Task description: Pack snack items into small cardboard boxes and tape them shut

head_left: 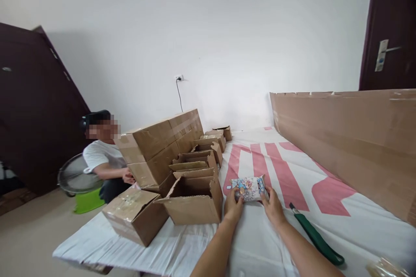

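Observation:
A small colourful printed packet (pixel 249 188) lies on the white sheet with pink stripes (pixel 260 164). My left hand (pixel 233 206) grips its left end, fingers curled on it. My right hand (pixel 272 207) holds its right end, thumb and fingers on the edge. An open cardboard box (pixel 194 199) stands just left of my left hand.
A row of open small boxes (pixel 201 160) runs back toward the wall, beside a stack of large taped boxes (pixel 162 147). A sealed box (pixel 134 214) sits at the sheet's left edge. A green-handled cutter (pixel 316 236) lies right of my forearm. Tall cardboard (pixel 351 138) borders the right. A person (pixel 104 160) crouches at left.

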`<state>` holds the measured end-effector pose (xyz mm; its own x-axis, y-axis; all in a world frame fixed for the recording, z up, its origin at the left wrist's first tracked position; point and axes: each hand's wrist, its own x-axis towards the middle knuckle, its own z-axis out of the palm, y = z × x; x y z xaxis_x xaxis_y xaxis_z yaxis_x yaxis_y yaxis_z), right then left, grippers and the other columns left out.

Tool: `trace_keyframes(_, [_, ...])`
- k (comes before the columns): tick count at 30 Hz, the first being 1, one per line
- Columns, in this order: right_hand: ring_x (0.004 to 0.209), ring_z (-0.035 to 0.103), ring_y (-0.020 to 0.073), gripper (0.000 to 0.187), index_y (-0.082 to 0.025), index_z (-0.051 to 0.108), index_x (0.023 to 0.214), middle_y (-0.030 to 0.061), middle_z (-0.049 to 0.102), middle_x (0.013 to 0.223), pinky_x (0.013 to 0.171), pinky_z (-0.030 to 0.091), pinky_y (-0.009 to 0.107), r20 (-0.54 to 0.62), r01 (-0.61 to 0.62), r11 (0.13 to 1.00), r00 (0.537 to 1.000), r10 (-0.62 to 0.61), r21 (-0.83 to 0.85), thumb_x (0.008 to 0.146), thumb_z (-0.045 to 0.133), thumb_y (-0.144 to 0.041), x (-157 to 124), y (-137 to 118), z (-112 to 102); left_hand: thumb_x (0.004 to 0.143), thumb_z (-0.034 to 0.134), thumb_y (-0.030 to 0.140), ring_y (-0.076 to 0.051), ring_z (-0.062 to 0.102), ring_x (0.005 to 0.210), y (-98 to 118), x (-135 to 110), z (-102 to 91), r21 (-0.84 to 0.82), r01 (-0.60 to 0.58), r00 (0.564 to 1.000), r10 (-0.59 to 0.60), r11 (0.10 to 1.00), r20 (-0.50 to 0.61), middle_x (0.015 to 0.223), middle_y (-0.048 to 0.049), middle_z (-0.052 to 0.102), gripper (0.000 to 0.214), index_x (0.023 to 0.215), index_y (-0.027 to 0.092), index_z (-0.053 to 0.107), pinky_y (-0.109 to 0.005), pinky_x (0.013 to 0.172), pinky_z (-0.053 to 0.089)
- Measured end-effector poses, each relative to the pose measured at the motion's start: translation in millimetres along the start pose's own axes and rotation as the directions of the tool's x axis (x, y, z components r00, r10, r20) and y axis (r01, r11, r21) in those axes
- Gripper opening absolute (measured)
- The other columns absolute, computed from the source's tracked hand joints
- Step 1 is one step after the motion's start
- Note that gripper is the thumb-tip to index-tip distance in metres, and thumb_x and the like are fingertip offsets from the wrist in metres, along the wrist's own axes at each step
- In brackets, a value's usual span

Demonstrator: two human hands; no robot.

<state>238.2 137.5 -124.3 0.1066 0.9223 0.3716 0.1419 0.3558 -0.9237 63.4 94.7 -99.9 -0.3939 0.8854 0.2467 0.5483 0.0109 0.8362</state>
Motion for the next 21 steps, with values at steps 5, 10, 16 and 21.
trace_keyframes(5, [0.086, 0.064, 0.0252, 0.057, -0.02, 0.055, 0.094, 0.0089, 0.067, 0.089, 0.073, 0.051, 0.034, -0.006, -0.149, 0.98, 0.989, 0.151, 0.132, 0.075, 0.045, -0.074, 5.6, -8.7, -14.1, 0.066, 0.072, 0.029, -0.022, 0.063, 0.096, 11.5, -8.8, 2.3, -0.13, 0.095, 0.994, -0.102, 0.987, -0.049, 0.106, -0.0076, 0.066, 0.054, 0.114, 0.019, 0.048, -0.029, 0.084, 0.046])
trace_keyframes(10, [0.057, 0.053, 0.0173, 0.058, -0.023, 0.047, 0.066, -0.0015, 0.054, 0.058, 0.055, 0.044, 0.029, 0.204, -0.257, 0.935, 0.956, 0.209, 0.246, 0.075, 0.04, -0.079, 3.6, -25.4, -28.1, 0.063, 0.072, 0.026, -0.019, 0.063, 0.095, 27.1, -58.0, -12.8, -0.281, 0.065, 0.995, -0.085, 0.958, -0.06, 0.106, -0.0069, 0.063, 0.064, 0.12, 0.019, 0.043, -0.026, 0.084, 0.046])
trace_keyframes(16, [0.043, 0.043, 0.0105, 0.059, -0.019, 0.057, 0.075, -0.0041, 0.051, 0.054, 0.044, 0.032, 0.024, 0.567, -0.356, 0.899, 0.808, 0.159, 0.254, 0.073, 0.048, -0.078, -23.9, -44.4, -11.0, 0.066, 0.072, 0.029, -0.02, 0.062, 0.084, 7.3, -129.6, -86.7, -0.362, -0.073, 0.991, 0.027, 0.929, -0.132, 0.09, -0.0031, 0.063, 0.04, 0.099, 0.021, 0.051, -0.029, 0.075, 0.049])
trace_keyframes(21, [0.043, 0.042, 0.0081, 0.056, -0.018, 0.057, 0.078, -0.0042, 0.054, 0.056, 0.046, 0.03, 0.023, 0.686, -0.326, 0.927, 0.719, 0.113, 0.189, 0.075, 0.05, -0.073, -38.2, -46.3, 2.3, 0.061, 0.072, 0.044, -0.025, 0.063, 0.082, -28.4, -125.3, -177.7, -0.114, -0.03, 0.929, -0.014, 0.993, -0.369, 0.087, -0.0039, 0.064, 0.043, 0.092, 0.022, 0.051, -0.035, 0.071, 0.053])
